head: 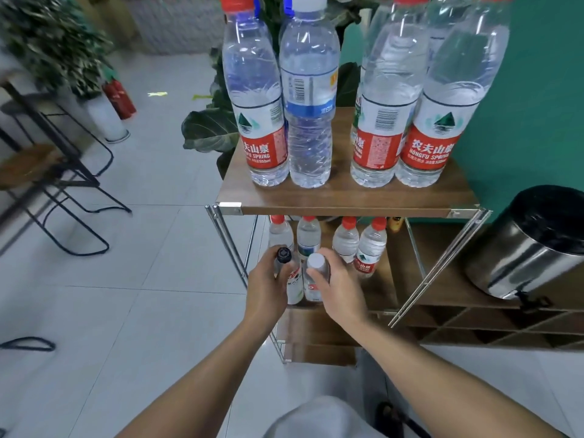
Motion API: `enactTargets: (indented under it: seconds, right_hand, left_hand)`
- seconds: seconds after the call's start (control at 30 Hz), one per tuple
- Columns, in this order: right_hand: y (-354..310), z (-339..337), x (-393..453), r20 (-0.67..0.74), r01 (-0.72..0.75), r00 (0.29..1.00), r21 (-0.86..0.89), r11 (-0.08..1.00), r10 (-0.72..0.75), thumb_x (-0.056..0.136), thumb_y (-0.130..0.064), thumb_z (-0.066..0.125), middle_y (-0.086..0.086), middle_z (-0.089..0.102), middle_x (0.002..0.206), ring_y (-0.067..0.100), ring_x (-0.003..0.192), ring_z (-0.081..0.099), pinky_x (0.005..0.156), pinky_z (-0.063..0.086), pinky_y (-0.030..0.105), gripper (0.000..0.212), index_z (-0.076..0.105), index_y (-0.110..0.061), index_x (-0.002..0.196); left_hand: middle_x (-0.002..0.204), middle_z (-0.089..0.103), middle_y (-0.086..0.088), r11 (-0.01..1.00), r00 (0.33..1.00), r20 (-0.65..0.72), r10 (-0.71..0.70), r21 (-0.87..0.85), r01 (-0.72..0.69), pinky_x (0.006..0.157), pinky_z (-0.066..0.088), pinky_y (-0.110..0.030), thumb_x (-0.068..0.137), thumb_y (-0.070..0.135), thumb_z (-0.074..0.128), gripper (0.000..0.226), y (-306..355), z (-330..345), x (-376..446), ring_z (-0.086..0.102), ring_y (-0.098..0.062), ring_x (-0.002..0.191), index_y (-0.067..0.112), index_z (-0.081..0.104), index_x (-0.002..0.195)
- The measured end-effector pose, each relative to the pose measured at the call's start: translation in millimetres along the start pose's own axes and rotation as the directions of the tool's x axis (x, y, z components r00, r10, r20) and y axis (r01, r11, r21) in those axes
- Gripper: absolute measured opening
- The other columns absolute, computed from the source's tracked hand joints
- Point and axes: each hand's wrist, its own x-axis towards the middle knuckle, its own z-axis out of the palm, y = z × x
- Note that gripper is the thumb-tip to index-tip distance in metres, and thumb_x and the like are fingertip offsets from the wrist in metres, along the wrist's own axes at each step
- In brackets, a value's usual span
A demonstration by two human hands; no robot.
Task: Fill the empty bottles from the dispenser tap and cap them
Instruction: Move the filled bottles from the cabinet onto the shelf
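Down at the lower shelf [379,289] of a small wooden rack, my left hand [267,284] grips a clear bottle with a dark cap [294,287]. Beside it my right hand [338,287] grips a clear bottle with a white cap [314,273]. Both bottles stand upright and touch each other. Several red-capped bottles [369,248] stand behind them on the same shelf. Several large capped water bottles [309,99] stand on the top shelf [347,197]. A steel dispenser [534,248] with a black lid sits to the right, its black tap [534,303] at the bottom.
The rack has thin metal legs [439,267]. A low wooden lattice unit [493,327] carries the dispenser. Black metal chairs [63,184] stand at the left on the tiled floor, with potted plants [57,42] and red fire extinguishers [121,98] behind.
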Motion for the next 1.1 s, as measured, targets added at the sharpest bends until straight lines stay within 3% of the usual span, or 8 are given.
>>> enactTargets:
  seconds: [0.17, 0.33, 0.5, 0.67, 0.77, 0.87, 1.0, 1.1]
  right_hand:
    - [2, 7, 8, -0.023, -0.004, 1.0, 0.004, 1.0, 0.004, 0.106, -0.034, 0.076, -0.007, 0.077, 0.129, 0.012, 0.113, 0.074, 0.083, 0.047, 0.003, 0.044, 0.06, -0.027, 0.146]
    - [5, 9, 10, -0.029, -0.001, 1.0, -0.004, 1.0, 0.001, 0.104, -0.034, 0.079, -0.007, 0.078, 0.128, 0.015, 0.111, 0.076, 0.088, 0.061, 0.023, 0.044, 0.058, -0.031, 0.143]
    - [2, -4, 6, 0.016, 0.023, 1.0, -0.054, 0.998, -0.022, 0.104, -0.032, 0.079, -0.007, 0.072, 0.144, 0.018, 0.127, 0.072, 0.095, 0.054, 0.021, 0.059, 0.053, -0.033, 0.156]
    - [11, -32, -7, -0.049, 0.123, 0.99, -0.103, 0.987, -0.129, 0.102, -0.032, 0.081, -0.011, 0.071, 0.143, 0.008, 0.125, 0.069, 0.095, 0.048, 0.011, 0.055, 0.057, -0.029, 0.152]
    - [22, -55, -21, -0.134, 0.188, 0.971, -0.094, 0.978, -0.199, 0.104, -0.028, 0.078, -0.009, 0.077, 0.12, 0.009, 0.109, 0.074, 0.088, 0.057, 0.015, 0.027, 0.069, -0.023, 0.13]
    - [35, -85, -39, -0.198, 0.229, 0.951, -0.063, 0.971, -0.237, 0.109, -0.024, 0.069, -0.01, 0.076, 0.104, 0.009, 0.093, 0.073, 0.082, 0.062, 0.03, 0.009, 0.074, -0.019, 0.115]
    - [60, -133, -68, -0.168, 0.134, 0.976, -0.026, 0.991, -0.136, 0.11, -0.017, 0.063, -0.014, 0.077, 0.099, 0.0, 0.088, 0.072, 0.08, 0.051, 0.007, 0.018, 0.077, -0.024, 0.119]
    - [89, -173, -85, -0.188, 0.061, 0.981, 0.015, 0.998, -0.057, 0.112, -0.027, 0.059, -0.021, 0.076, 0.102, -0.001, 0.093, 0.073, 0.08, 0.057, 0.015, 0.018, 0.075, -0.029, 0.12]
  left_hand:
    - [0.119, 0.074, 0.023, 1.0, 1.0, -0.005, 0.001, 0.01, -0.001, 0.099, 0.063, -0.046, 0.112, 0.021, 0.065, 0.028, -1, 2, 7, 0.071, -0.005, 0.112, 0.034, 0.065, 0.136]
    - [0.116, 0.07, 0.028, 0.995, 0.999, -0.006, 0.047, 0.092, -0.046, 0.098, 0.063, -0.033, 0.111, 0.022, 0.067, 0.031, 1, 4, 9, 0.068, 0.003, 0.109, 0.031, 0.062, 0.14]
    - [0.128, 0.068, 0.021, 0.981, 0.992, -0.081, 0.1, 0.173, -0.085, 0.092, 0.041, 0.002, 0.108, 0.018, 0.072, 0.044, 6, 0, -1, 0.062, 0.003, 0.114, 0.027, 0.06, 0.149]
    - [0.143, 0.065, 0.008, 0.931, 0.928, -0.16, 0.337, 0.205, -0.302, 0.112, 0.036, -0.011, 0.103, 0.007, 0.075, 0.045, 24, 3, -29, 0.055, -0.008, 0.134, 0.02, 0.065, 0.144]
    - [0.128, 0.069, 0.014, 0.935, 0.932, -0.128, 0.34, 0.154, -0.32, 0.105, 0.046, -0.022, 0.106, 0.013, 0.074, 0.028, 39, 23, -48, 0.059, -0.011, 0.126, 0.025, 0.073, 0.131]
    - [0.107, 0.071, 0.018, 0.978, 0.977, 0.029, 0.21, -0.005, -0.209, 0.084, 0.052, -0.024, 0.11, 0.025, 0.068, 0.011, 57, 54, -62, 0.067, -0.015, 0.107, 0.035, 0.073, 0.108]
    - [0.105, 0.074, 0.017, 0.976, 0.934, 0.291, 0.207, 0.004, -0.218, 0.089, 0.057, -0.034, 0.115, 0.032, 0.061, 0.014, 72, 103, -72, 0.071, -0.011, 0.103, 0.036, 0.072, 0.108]
    - [0.097, 0.075, 0.013, 0.978, 0.896, 0.394, 0.204, -0.034, -0.208, 0.085, 0.054, -0.03, 0.117, 0.03, 0.057, 0.02, 93, 151, -78, 0.072, -0.011, 0.095, 0.031, 0.074, 0.106]
